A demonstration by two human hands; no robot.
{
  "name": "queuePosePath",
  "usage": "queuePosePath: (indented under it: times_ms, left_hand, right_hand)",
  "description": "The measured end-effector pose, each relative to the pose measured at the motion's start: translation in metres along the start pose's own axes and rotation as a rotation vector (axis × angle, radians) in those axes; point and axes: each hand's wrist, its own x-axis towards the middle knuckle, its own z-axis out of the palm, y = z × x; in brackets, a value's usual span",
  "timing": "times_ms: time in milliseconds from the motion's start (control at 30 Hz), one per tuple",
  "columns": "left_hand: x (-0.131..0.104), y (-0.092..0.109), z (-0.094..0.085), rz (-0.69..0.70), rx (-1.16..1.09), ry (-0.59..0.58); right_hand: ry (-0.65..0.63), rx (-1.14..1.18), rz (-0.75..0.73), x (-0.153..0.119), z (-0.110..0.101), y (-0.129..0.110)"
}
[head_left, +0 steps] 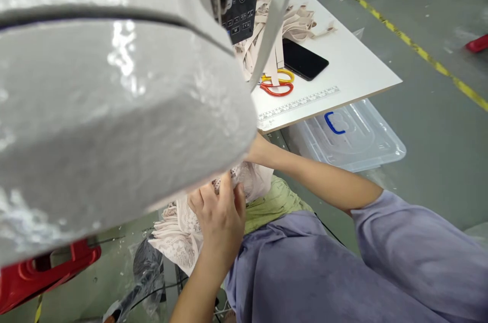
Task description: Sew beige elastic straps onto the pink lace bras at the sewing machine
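Observation:
Pale pink lace fabric (249,181) lies below the head of a white sewing machine (125,125), which fills much of the left side. My left hand (221,206) rests on this lace, its fingers stretched out and somewhat apart, with the tips partly behind the machine. My right hand (256,150) is at the fabric's far side; the machine head covers its fingers, so their grip is hidden. More lace pieces (179,236) hang in a layered bunch to the left of my left hand.
On the white table (366,76) are beige fabric strips (301,23), a black phone (307,60), scissors (277,89) with red and yellow handles, and a ruler marking (301,102). A clear lidded box (354,135) stands below. A red object (46,272) is at lower left.

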Motion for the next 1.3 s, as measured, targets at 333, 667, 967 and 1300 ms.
queuePosePath:
  times_ms: [333,667,967,1300]
  left_hand:
    - [-0.010,-0.020,0.004,-0.149,-0.216,0.107]
    - [-0.008,-0.044,0.024,-0.515,-0.912,-0.101]
    - [0.000,-0.029,0.014,-0.598,-0.653,-0.082]
    - [0.006,-0.022,0.010,-0.514,-0.639,-0.045]
  right_hand:
    - [0.109,0.110,-0.021,-0.017,-0.004,0.010]
    - [0.179,0.210,0.079,-0.073,-0.006,0.019]
    - [0.130,0.126,0.056,-0.097,-0.003,0.019]
    - [0.125,0.125,0.030,-0.104,-0.004,0.029]
